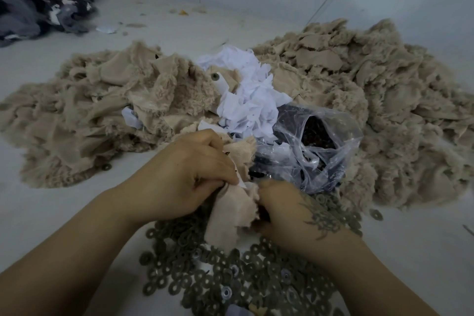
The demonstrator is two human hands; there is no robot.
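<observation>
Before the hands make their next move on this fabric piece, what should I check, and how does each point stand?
1. Left hand grips the beige fabric piece: ok.
2. Right hand holds the piece's other edge: ok.
3. Plastic bag lies open just beyond the hands, dark small parts inside: ok.
4. Washer pile lies directly under the hands: ok.
5. Any part already fitted through the piece: cannot tell, the fingers hide that spot.

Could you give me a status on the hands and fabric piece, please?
Left hand and right hand grip beige fabric piece. Washers beneath, plastic bag behind.
</observation>
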